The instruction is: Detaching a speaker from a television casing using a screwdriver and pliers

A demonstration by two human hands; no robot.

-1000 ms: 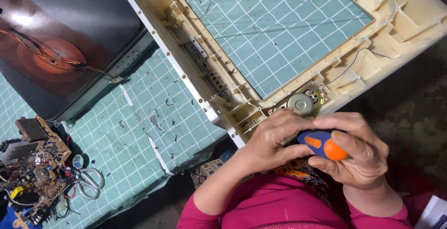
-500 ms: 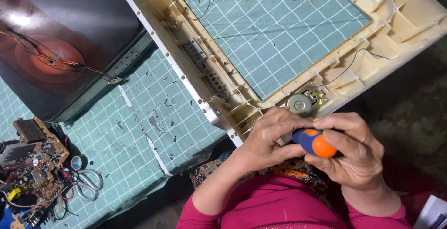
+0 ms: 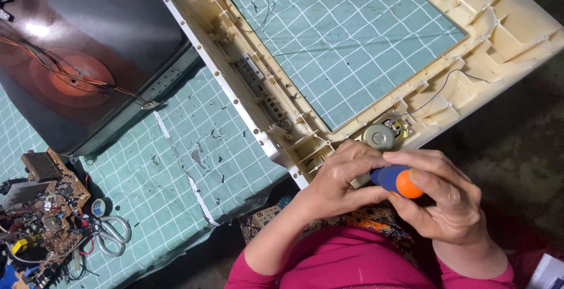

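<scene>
1. I saw both hands meeting at the near edge of a cream plastic frame [image 3: 517,24] lying on a green grid mat [image 3: 194,165].
2. The right hand [image 3: 446,204] was curled shut around a screwdriver [image 3: 395,181], fingers over its blue and orange handle, the orange end facing me.
3. The left hand [image 3: 338,177] was closed loosely around the screwdriver's front end; its tip was hidden, so I could not tell what it touched.
4. A small round speaker [image 3: 379,137] sat in the frame's corner, just beyond the left fingers.
5. Through the frame's opening the mat showed, with thin dark wires lying across it.
6. A dark picture tube [image 3: 70,71] lay at the far left.
7. A circuit board [image 3: 41,206] sat at the near left, with scissors [image 3: 111,233] just beside it.
</scene>
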